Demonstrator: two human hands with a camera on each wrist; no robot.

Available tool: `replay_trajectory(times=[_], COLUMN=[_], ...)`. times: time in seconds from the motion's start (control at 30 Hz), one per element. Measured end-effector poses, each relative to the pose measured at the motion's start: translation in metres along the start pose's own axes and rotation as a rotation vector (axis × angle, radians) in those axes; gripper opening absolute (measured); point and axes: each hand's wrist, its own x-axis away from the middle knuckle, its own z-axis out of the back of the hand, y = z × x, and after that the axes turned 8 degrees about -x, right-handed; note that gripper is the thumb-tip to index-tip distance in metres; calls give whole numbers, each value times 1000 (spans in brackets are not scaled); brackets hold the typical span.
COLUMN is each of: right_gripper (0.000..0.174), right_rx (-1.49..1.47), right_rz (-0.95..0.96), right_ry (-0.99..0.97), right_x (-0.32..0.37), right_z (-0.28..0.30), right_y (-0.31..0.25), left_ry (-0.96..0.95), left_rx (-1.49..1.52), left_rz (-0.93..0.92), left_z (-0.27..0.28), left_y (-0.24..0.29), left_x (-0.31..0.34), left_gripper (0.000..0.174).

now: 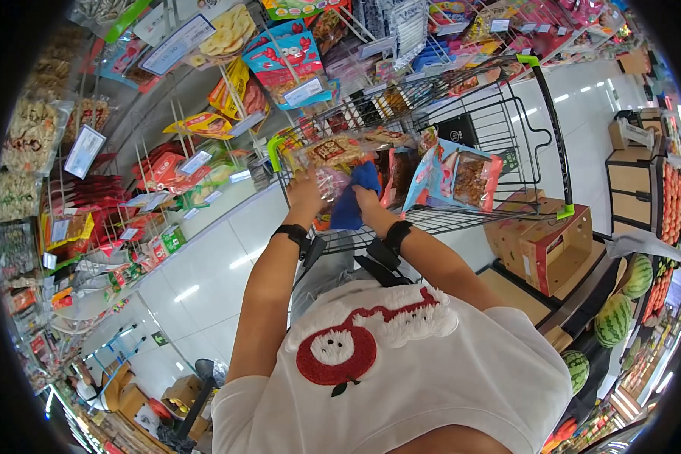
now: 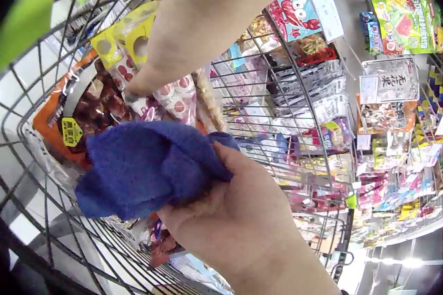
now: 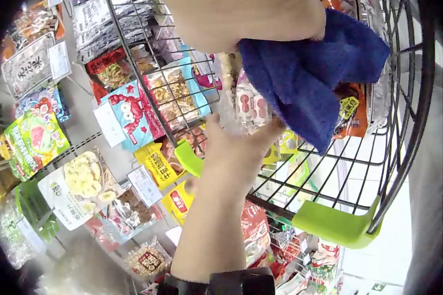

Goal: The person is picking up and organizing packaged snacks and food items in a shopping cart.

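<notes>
In the head view, my left hand (image 1: pixel 304 194) reaches into the near left end of a black wire shopping cart (image 1: pixel 548 113). It grips a clear bag of pink-printed, individually wrapped pieces (image 3: pixel 250 105), thumb and fingers spread on either side. Beside it my right hand (image 1: pixel 368 203) holds a bunched blue cloth (image 2: pixel 149 170), which hangs over the packets. An orange bag of dark red pieces (image 2: pixel 90 101) lies under the hands. A blue-and-pink snack bag (image 1: pixel 458 178) and a tan packet (image 1: pixel 337 150) lie further along in the cart.
Shelves hung with snack bags (image 1: pixel 287 60) and price tags run along the cart's far and left sides. Cardboard boxes (image 1: pixel 545 242) and watermelons (image 1: pixel 613 321) stand at the right. Green corner caps (image 3: pixel 339 222) mark the cart's rim. White floor tiles (image 1: pixel 227 257) show below.
</notes>
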Motion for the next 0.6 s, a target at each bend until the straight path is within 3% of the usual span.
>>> replay_trajectory(times=[0.1, 0.17, 0.23, 0.3, 0.37, 0.47, 0.53, 0.6], right_gripper=[51, 53, 42, 43, 44, 41, 36, 29], right_rx=[-148, -161, -144, 45, 139, 24, -206, -40], right_rz=[-92, -134, -170, 84, 194, 4, -299, 211], right_ry=[-154, -212, -203, -341, -384, -273, -148, -422], right_x=[20, 7, -14, -34, -27, 0, 23, -17], right_z=[-3, 0, 0, 9, 8, -3, -15, 3], right_y=[-15, -14, -8, 9, 8, -11, -27, 12], left_ry=[28, 44, 47, 55, 45, 0, -35, -13], left_rx=[-13, -27, -47, -55, -43, 38, 131, 200], left_rz=[-29, -36, -22, -10, -12, -35, -51, -71], left_z=[-13, -12, -9, -7, 2, 19, 27, 36], left_y=[-3, -3, 3, 7, 11, 15, 15, 18], left_x=[-10, -10, -7, -2, 7, 23, 35, 48], left_gripper=[103, 107, 111, 114, 117, 120, 121, 120])
